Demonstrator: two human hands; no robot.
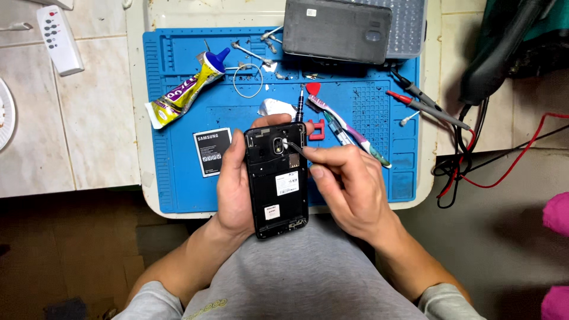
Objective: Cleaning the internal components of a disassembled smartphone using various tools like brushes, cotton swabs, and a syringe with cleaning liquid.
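My left hand (232, 184) holds a black phone (277, 181) with its back cover off, upright over my lap. The camera ring and a white label show inside it. My right hand (349, 184) pinches thin metal tweezers (294, 148), whose tips touch a small white piece beside the camera. A black battery (211, 152) lies on the blue work mat (178, 178) just left of the phone.
On the mat lie a crumpled glue tube (186, 89), a wire loop (248, 80), a screwdriver (300, 104), a toothbrush (349, 133) and red and black probes (424, 106). A grey phone cover (336, 29) rests at the back. A white remote (59, 38) sits far left.
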